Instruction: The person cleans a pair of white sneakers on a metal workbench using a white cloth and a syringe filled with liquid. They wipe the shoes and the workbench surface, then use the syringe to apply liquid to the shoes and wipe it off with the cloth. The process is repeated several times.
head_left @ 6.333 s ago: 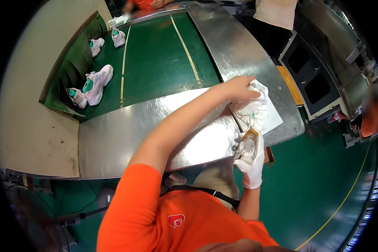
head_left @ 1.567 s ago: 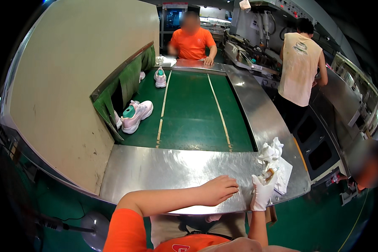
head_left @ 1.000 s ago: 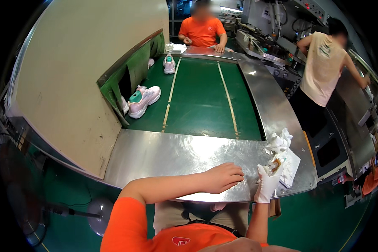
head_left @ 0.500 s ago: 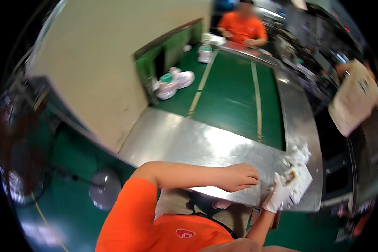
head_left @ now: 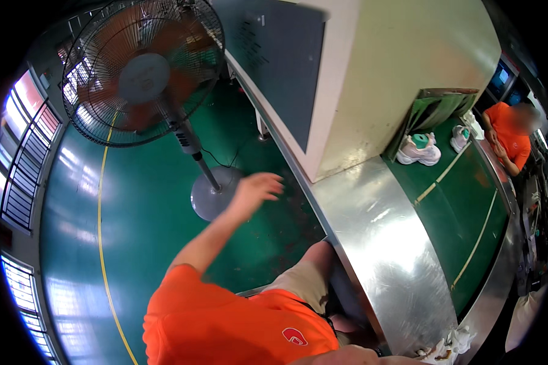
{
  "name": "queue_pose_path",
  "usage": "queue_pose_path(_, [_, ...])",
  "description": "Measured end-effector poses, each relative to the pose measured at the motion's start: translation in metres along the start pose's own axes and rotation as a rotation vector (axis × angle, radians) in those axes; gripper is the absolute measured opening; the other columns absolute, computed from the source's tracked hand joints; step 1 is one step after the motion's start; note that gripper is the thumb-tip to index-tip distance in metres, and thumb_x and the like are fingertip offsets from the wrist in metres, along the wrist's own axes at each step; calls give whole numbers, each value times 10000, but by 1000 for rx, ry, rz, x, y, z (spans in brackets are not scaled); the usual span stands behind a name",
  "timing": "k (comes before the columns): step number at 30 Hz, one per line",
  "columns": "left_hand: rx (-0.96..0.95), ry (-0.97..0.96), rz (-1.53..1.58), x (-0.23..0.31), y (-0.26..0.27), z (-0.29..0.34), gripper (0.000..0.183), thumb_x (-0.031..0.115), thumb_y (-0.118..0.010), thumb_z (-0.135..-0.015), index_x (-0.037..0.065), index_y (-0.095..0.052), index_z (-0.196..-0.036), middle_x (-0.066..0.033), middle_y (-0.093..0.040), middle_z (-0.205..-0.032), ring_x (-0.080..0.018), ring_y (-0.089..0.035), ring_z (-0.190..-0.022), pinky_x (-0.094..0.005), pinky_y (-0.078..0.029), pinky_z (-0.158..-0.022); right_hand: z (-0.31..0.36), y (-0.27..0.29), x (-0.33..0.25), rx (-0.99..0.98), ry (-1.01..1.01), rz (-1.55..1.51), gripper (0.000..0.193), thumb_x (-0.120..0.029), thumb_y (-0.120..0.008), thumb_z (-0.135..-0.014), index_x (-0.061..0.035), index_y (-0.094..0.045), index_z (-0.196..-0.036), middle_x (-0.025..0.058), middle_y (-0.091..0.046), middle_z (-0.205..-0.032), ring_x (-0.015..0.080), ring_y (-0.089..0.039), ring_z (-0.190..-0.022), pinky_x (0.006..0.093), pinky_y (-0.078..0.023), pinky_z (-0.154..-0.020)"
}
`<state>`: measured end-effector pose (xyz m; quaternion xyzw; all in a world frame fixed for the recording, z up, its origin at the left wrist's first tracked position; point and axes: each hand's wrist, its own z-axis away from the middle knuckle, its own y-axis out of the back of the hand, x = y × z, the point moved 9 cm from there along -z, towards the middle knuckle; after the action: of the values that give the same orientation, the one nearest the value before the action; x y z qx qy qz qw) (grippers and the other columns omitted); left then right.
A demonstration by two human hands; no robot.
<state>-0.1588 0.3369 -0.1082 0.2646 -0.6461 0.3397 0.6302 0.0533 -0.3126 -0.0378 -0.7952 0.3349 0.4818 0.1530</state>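
Note:
My left hand (head_left: 257, 187) is lifted off the steel table (head_left: 377, 243) and hangs in the air over the green floor, fingers spread, holding nothing. It is close to the round base (head_left: 216, 196) of a standing fan (head_left: 143, 73). My right forearm (head_left: 347, 356) runs along the bottom edge toward a white crumpled mass (head_left: 450, 344) at the table's near end. Glove and cloth cannot be told apart there, so the right hand's grip is unclear.
A green conveyor belt (head_left: 463, 201) carries a pair of white shoes (head_left: 419, 151) and another shoe (head_left: 460, 137) further on. A person in an orange shirt (head_left: 511, 137) stands at its far end. A tall cream housing (head_left: 371, 73) rises beside the table.
The view has swung far to the left, bringing the fan and floor in. My left hand has left the table top and risen out to the left. The right hand has slid to the bottom edge.

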Motion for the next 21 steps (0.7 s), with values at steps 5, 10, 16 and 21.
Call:
queue_pose_path(5, [779, 15, -203, -65, 310, -70, 292, 195, -546, -926, 20, -614, -1150, -64, -650, -952, -147, -597, -744, -281, -500, -568, -2, -8, -8, -69, 33, -15, 482, -108, -675, -863, -94, -481, -1304, -30, -503, -840, 14, -361, -499, 163, -273, -388])
queue_pose_path(10, [995, -31, -197, -42, 462, -100, 481, 399, -517, -930, 92, -506, -1300, -134, -601, -1143, -252, -610, -901, -381, -518, -633, -9, 10, -2, -40, 5, 9, 442, -110, -672, -869, -87, -500, -1275, -43, -476, -794, 4, -349, -492, 158, -262, -383])
queue_pose_path(16, [705, -66, 309, -71, 463, -167, 532, 503, -542, -934, 141, -485, -1319, -115, -614, -1042, -254, -622, -886, -399, -564, -707, -23, 24, 23, -95, -149, 4, 327, -94, -661, -875, -93, -529, -1175, -64, -438, -723, -5, -349, -485, 149, -264, -378])
queue_pose_path(21, [669, -7, 307, -100, 533, -207, 577, 538, -536, -932, 73, -525, -1273, -135, -645, -1016, -244, -652, -862, -353, -575, -679, -26, 36, 8, -23, 69, 159, 424, -116, -687, -846, -88, -498, -1225, -34, -485, -803, 21, -390, -491, 169, -293, -382])
